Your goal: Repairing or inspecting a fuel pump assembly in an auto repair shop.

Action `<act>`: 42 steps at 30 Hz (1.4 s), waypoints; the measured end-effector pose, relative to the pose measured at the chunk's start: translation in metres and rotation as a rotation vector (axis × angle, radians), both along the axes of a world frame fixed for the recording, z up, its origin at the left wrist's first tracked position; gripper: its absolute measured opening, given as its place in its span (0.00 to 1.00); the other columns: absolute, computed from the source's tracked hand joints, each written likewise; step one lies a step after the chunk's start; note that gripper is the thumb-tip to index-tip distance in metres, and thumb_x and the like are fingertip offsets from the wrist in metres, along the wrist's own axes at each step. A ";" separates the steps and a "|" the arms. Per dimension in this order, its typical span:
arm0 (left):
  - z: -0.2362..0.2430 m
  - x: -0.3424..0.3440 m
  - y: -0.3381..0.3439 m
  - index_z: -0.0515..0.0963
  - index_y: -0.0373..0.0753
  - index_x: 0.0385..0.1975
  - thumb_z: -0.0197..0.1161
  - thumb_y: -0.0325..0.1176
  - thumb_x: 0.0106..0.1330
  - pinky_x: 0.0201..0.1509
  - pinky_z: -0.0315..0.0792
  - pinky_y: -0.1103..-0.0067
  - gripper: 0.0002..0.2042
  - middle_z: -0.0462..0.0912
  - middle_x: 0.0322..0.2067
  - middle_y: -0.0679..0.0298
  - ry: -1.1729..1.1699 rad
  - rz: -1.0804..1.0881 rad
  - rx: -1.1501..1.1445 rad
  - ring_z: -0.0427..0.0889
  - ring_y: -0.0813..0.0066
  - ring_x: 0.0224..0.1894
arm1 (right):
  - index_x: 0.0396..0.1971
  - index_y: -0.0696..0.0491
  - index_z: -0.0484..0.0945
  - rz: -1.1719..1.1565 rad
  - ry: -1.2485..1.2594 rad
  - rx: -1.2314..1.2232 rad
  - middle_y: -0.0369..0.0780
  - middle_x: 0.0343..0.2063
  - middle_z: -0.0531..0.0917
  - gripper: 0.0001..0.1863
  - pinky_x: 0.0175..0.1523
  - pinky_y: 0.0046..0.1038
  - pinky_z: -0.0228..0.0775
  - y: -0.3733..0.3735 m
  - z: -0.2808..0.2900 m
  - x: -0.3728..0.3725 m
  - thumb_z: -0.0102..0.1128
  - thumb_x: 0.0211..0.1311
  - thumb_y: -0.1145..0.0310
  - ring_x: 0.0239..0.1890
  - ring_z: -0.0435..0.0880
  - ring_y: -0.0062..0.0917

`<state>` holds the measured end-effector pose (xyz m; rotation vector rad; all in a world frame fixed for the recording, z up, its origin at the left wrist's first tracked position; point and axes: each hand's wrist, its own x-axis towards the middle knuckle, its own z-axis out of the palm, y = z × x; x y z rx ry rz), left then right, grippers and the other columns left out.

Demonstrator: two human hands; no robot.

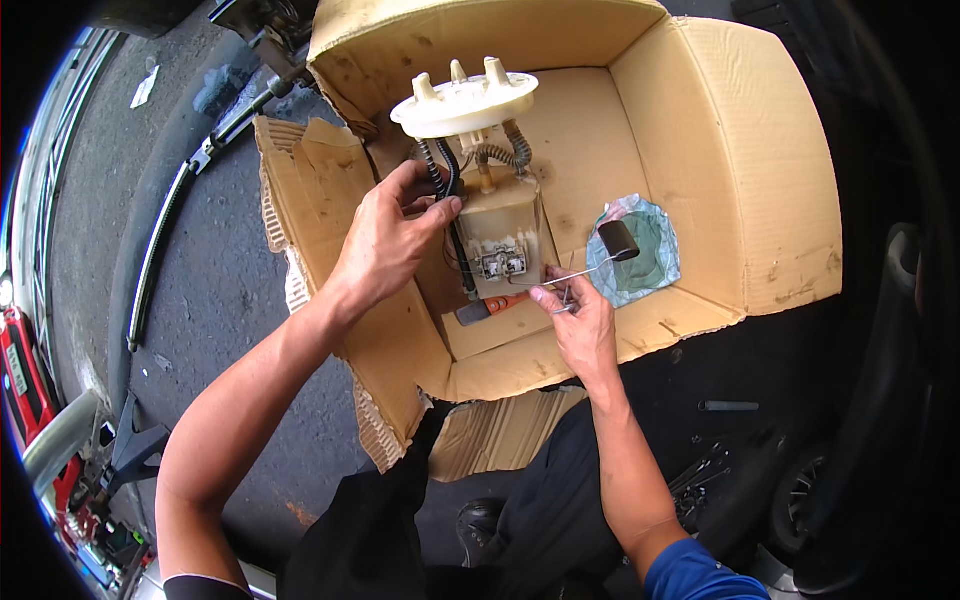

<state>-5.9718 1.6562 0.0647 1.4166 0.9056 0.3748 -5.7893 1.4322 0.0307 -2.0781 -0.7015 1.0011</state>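
Observation:
A fuel pump module [505, 210] stands upright in a cardboard box, its white round flange [465, 105] on top and ribbed hoses [515, 150] below that. My left hand [395, 230] is closed round the black hose [446, 165] at the module's left side; some fingers are hidden behind it. Low on the front sits a small white level sensor [502, 258]. From there a thin wire float arm [580, 270] runs right to a dark float [619, 240]. My right hand [580, 325] pinches this arm near the module's lower right corner.
The open cardboard box [790, 170] has torn left flaps. Inside lie a crumpled pale cloth or paper [655, 260] and an orange-and-grey tool [490, 309]. On the dark floor are a long metal bar [165, 235] at left and several wrenches [705, 470] at lower right.

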 end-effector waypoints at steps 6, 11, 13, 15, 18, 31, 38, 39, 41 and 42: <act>-0.003 0.002 0.002 0.76 0.27 0.56 0.68 0.35 0.76 0.67 0.78 0.67 0.19 0.87 0.55 0.49 0.010 -0.019 0.016 0.85 0.57 0.63 | 0.58 0.64 0.83 -0.010 0.013 0.008 0.45 0.35 0.91 0.29 0.46 0.30 0.79 0.000 0.000 0.000 0.76 0.68 0.55 0.37 0.88 0.25; -0.003 0.002 0.002 0.76 0.27 0.57 0.68 0.35 0.76 0.67 0.78 0.67 0.19 0.87 0.55 0.49 0.000 -0.007 0.002 0.85 0.58 0.63 | 0.58 0.64 0.83 -0.008 0.012 0.014 0.45 0.35 0.91 0.29 0.46 0.29 0.79 0.002 0.001 -0.001 0.76 0.68 0.56 0.37 0.88 0.24; -0.004 0.002 0.001 0.76 0.27 0.57 0.68 0.35 0.76 0.67 0.78 0.67 0.19 0.87 0.55 0.49 -0.007 -0.002 -0.002 0.85 0.58 0.63 | 0.58 0.64 0.83 -0.005 0.000 0.012 0.45 0.35 0.91 0.29 0.46 0.29 0.79 0.002 0.002 -0.001 0.76 0.68 0.56 0.37 0.88 0.24; -0.003 0.002 0.001 0.76 0.27 0.57 0.68 0.36 0.76 0.67 0.78 0.67 0.19 0.87 0.55 0.50 -0.003 -0.001 0.005 0.85 0.58 0.63 | 0.58 0.64 0.83 -0.006 0.006 0.013 0.45 0.35 0.91 0.29 0.46 0.29 0.79 0.001 0.000 0.000 0.76 0.68 0.56 0.36 0.88 0.24; -0.001 0.002 0.001 0.76 0.27 0.58 0.68 0.36 0.76 0.67 0.78 0.67 0.20 0.87 0.56 0.50 0.010 -0.012 0.010 0.85 0.58 0.63 | 0.58 0.64 0.83 -0.005 0.013 0.014 0.45 0.35 0.91 0.29 0.46 0.30 0.79 0.000 -0.002 0.001 0.76 0.68 0.56 0.36 0.88 0.24; 0.003 0.004 0.004 0.75 0.28 0.60 0.69 0.36 0.77 0.67 0.77 0.71 0.21 0.86 0.55 0.57 0.042 -0.030 -0.004 0.84 0.69 0.62 | 0.57 0.64 0.84 -0.001 0.015 0.026 0.43 0.33 0.91 0.28 0.45 0.29 0.79 0.000 -0.003 0.000 0.76 0.68 0.56 0.36 0.87 0.23; -0.014 0.015 0.025 0.76 0.28 0.61 0.69 0.36 0.77 0.61 0.79 0.73 0.21 0.88 0.51 0.57 0.151 -0.043 -0.088 0.85 0.74 0.54 | 0.54 0.64 0.84 0.002 0.024 0.082 0.44 0.34 0.92 0.25 0.47 0.28 0.80 0.002 -0.005 0.003 0.75 0.70 0.58 0.37 0.88 0.23; -0.017 0.018 0.030 0.77 0.29 0.60 0.69 0.36 0.77 0.59 0.80 0.73 0.20 0.88 0.49 0.58 0.148 -0.035 -0.135 0.85 0.75 0.52 | 0.54 0.64 0.84 -0.007 0.033 0.094 0.44 0.36 0.92 0.24 0.48 0.28 0.80 0.002 -0.006 0.003 0.75 0.70 0.59 0.38 0.89 0.23; -0.022 0.021 0.039 0.77 0.30 0.59 0.69 0.36 0.77 0.58 0.80 0.74 0.20 0.88 0.49 0.58 0.144 -0.040 -0.193 0.85 0.76 0.51 | 0.54 0.65 0.84 -0.015 0.040 0.108 0.45 0.37 0.92 0.24 0.48 0.28 0.80 0.003 -0.006 0.003 0.75 0.71 0.59 0.39 0.90 0.23; -0.024 0.021 0.043 0.78 0.30 0.59 0.69 0.37 0.77 0.56 0.81 0.74 0.19 0.87 0.48 0.59 0.142 -0.045 -0.254 0.85 0.76 0.50 | 0.55 0.65 0.84 -0.028 0.063 0.090 0.45 0.39 0.93 0.24 0.49 0.28 0.80 0.005 -0.004 0.002 0.74 0.71 0.60 0.40 0.90 0.23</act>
